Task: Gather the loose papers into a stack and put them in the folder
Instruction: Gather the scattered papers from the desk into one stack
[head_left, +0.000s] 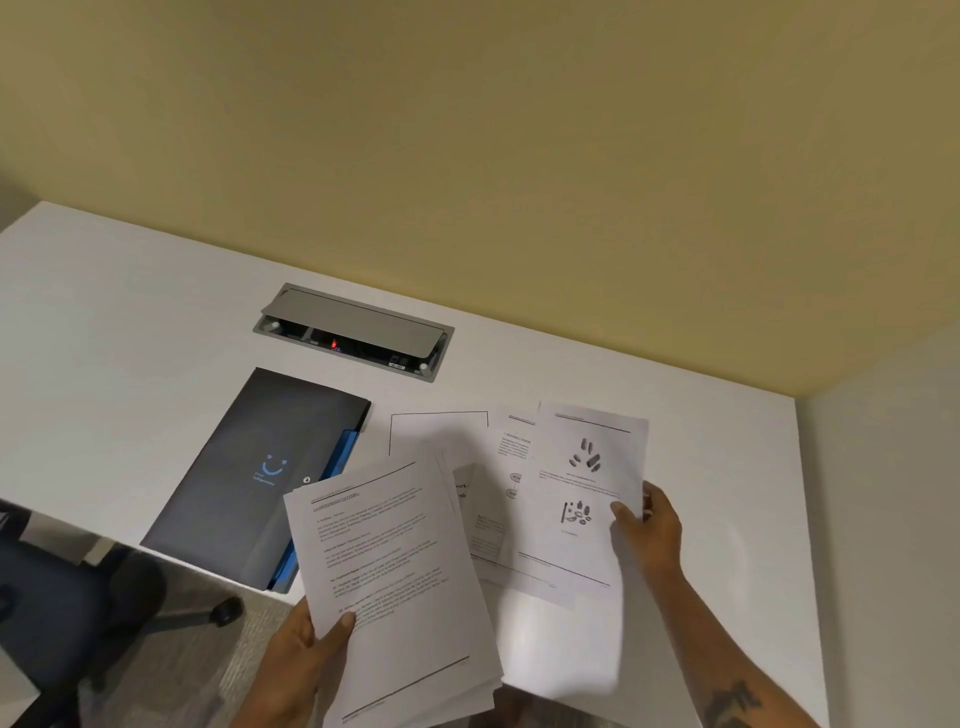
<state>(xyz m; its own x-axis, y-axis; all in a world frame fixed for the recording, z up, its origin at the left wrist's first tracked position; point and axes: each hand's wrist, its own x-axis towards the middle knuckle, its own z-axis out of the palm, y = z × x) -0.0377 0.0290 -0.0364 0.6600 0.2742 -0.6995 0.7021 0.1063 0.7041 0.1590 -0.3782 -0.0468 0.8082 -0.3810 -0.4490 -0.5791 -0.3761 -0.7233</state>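
My left hand (306, 654) grips a stack of printed papers (395, 587) by its lower left edge, held tilted above the desk's front edge. My right hand (649, 525) pinches the right edge of a single sheet with small pictures (582, 499), lifted over other loose sheets (483, 519) that lie spread on the white desk. A dark grey folder (249, 483) with a blue smile mark and blue inner edge lies shut to the left of the papers, one corner under the held stack.
A grey cable box with a raised lid (353, 332) is set into the white desk (130, 322) behind the folder. A tan wall rises behind the desk. A dark office chair (67, 597) stands on the floor at lower left.
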